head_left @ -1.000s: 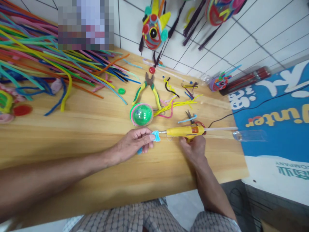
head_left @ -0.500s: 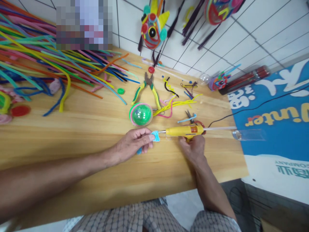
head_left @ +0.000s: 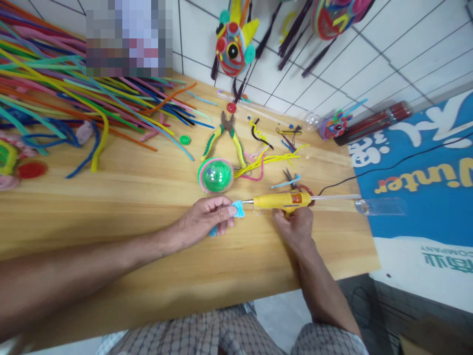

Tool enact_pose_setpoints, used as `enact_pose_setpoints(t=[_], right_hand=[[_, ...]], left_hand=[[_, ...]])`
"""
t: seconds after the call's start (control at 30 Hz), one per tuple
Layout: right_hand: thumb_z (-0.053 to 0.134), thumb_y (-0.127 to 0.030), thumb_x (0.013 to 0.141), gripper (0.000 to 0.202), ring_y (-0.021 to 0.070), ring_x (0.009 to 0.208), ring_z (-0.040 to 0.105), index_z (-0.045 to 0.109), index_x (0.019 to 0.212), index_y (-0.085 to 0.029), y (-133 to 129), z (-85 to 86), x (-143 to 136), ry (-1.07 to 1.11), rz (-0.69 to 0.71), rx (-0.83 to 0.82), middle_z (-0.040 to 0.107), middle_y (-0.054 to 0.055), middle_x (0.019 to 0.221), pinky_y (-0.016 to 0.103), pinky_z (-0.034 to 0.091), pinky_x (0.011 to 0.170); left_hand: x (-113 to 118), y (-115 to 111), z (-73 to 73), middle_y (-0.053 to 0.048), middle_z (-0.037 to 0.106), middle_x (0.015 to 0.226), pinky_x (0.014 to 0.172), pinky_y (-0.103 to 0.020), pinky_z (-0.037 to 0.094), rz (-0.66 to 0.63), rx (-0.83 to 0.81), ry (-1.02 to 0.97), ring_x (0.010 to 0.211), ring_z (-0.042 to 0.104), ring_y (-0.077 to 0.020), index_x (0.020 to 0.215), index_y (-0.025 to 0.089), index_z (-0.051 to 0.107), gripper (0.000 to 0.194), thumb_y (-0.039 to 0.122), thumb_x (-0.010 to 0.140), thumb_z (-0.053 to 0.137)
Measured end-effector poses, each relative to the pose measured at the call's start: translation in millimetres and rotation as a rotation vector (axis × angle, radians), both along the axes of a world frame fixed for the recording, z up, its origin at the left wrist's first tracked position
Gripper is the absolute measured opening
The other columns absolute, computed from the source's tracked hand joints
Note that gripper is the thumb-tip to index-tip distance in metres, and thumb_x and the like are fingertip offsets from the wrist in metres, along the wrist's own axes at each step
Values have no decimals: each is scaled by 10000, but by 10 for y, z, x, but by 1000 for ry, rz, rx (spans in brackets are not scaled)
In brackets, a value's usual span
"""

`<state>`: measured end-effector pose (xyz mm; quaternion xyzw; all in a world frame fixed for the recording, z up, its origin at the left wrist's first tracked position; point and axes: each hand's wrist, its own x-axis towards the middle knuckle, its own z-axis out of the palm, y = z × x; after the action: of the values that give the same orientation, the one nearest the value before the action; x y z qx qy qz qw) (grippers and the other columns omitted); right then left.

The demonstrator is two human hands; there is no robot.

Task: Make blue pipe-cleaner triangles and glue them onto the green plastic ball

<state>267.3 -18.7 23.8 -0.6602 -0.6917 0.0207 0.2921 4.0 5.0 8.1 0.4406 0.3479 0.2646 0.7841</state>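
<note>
Between the thumb and fingers of my left hand (head_left: 210, 217) is a light-blue pipe-cleaner piece (head_left: 238, 209), bent into a small flat shape; a bit of blue also shows below the fingers. My right hand (head_left: 295, 227) is wrapped round the handle of a yellow hot glue gun (head_left: 283, 201), which points left. Its metal nozzle meets the upper edge of the blue piece, and a clear glue stick (head_left: 336, 196) sticks out of its back. Just beyond my left hand sits a clear ball with a green inside (head_left: 217, 176), ringed by pink and green.
Behind the ball lie yellow-green pliers (head_left: 225, 133), yellow pipe cleaners (head_left: 273, 161) and scissors (head_left: 291, 178). Many coloured pipe cleaners (head_left: 74, 93) are heaped at the left. Decorated masks (head_left: 234, 49) hang on the tiled wall. A black cord (head_left: 388, 165) crosses the blue printed board (head_left: 417, 197).
Almost nothing differs. Both hands, the blue piece and the glue gun keep the same places, with the nozzle still against the piece.
</note>
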Motion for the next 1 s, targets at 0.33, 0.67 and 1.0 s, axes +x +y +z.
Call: enact_pose_setpoints(t=[0.33, 0.67, 1.0], right_hand=[[588, -223, 732, 235, 233, 664, 719, 738, 912, -200, -11, -113, 83, 11, 25, 20, 763, 42, 759, 316, 577, 627], [581, -214, 717, 179, 232, 670, 728, 706, 845, -229, -14, -39, 66, 33, 28, 8, 772, 35, 765, 311, 590, 612], [603, -217, 731, 185, 232, 766, 748, 720, 873, -212, -41, -83, 136, 29, 51, 7, 785, 45, 844, 317, 602, 703]], left_hand=[[5, 6, 0, 0, 662, 740, 514, -210, 403, 25, -25, 9, 552, 544, -78, 846, 149, 641, 390, 535, 891, 667], [16, 16, 36, 28, 586, 606, 469, -203, 404, 54, -50, 6, 528, 526, -91, 822, 148, 649, 447, 589, 822, 718], [36, 11, 26, 35, 581, 603, 428, -192, 405, 109, -120, -28, 496, 516, -82, 788, 156, 636, 486, 622, 761, 771]])
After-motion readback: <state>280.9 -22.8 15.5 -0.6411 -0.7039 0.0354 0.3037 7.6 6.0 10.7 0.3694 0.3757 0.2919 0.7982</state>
